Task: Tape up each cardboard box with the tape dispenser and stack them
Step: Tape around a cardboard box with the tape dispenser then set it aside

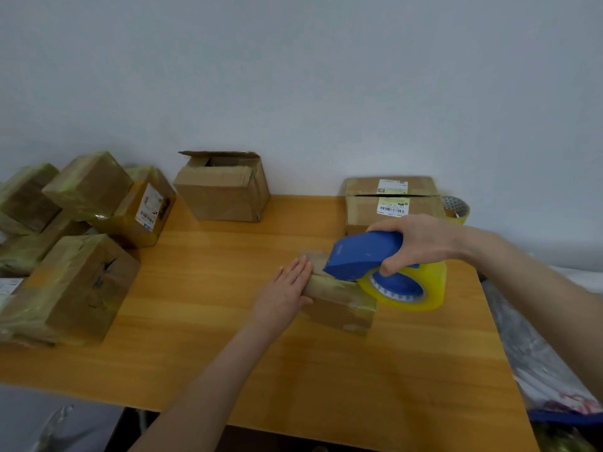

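Head view: a small cardboard box (339,308) lies on the wooden table (326,380), right of centre. The left hand (283,293) rests flat on the box's left end, fingers straight and together. The right hand (421,243) grips the handle of the blue tape dispenser (360,256), fingers curled round it. The dispenser's front edge touches the box top. Its yellow tape roll (421,288) overhangs the box's right side. A pile of taped boxes (88,187) occupies the table's left edge. An open box (225,194) and a labelled box (391,207) stand against the wall, well apart.
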The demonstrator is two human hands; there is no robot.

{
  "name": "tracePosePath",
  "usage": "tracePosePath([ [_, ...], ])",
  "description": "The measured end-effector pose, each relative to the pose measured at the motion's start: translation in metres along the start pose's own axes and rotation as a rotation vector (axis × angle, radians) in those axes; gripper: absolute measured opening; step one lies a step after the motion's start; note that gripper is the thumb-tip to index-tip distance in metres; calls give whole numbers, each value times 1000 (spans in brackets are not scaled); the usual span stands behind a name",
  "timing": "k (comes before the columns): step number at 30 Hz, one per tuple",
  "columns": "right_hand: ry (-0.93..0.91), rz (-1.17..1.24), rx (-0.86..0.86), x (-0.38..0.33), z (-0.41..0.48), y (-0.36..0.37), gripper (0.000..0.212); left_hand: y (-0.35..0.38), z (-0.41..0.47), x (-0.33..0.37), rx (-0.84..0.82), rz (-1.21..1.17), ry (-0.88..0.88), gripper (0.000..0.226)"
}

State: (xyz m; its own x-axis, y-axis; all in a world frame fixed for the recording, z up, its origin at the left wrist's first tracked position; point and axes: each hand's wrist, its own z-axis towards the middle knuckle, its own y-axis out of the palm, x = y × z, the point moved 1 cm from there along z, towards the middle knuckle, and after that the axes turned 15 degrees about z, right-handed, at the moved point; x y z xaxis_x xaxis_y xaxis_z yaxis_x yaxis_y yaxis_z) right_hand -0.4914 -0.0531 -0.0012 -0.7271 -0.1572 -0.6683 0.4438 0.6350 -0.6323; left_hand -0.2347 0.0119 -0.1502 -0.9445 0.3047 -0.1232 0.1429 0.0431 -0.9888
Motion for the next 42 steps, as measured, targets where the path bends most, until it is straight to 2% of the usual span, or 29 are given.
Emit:
tracePosePath([
  [7,89,124,-23,51,-22,9,61,3,1,4,16,10,-6,73],
  [10,102,121,8,60,-21,20,68,2,-2,2,21,54,-6,72],
  [14,68,41,59,53,-9,33,75,-4,-4,-13,-30,139,-27,74],
  [17,75,-44,88,48,-4,35,74,-12,-3,4,4,177,16,83],
  [19,73,-139,121,47,-5,35,75,-10,-2,24,8,190,91,78],
  [21,61,-172,146,48,-3,35,75,-7,-2,30,41,162,75,71],
  [26,59,-58,122,63,-7,26,76,-1,0,20,38,142,87,66],
  [31,119,79,83,103,-34,21,65,1,1,23,48,141,67,66],
  [38,158,2,51,121,-21,47,73,-11,4,56,8,128,-22,90],
  [42,160,-97,55,124,-18,56,78,-11,18,86,68,142,75,86],
])
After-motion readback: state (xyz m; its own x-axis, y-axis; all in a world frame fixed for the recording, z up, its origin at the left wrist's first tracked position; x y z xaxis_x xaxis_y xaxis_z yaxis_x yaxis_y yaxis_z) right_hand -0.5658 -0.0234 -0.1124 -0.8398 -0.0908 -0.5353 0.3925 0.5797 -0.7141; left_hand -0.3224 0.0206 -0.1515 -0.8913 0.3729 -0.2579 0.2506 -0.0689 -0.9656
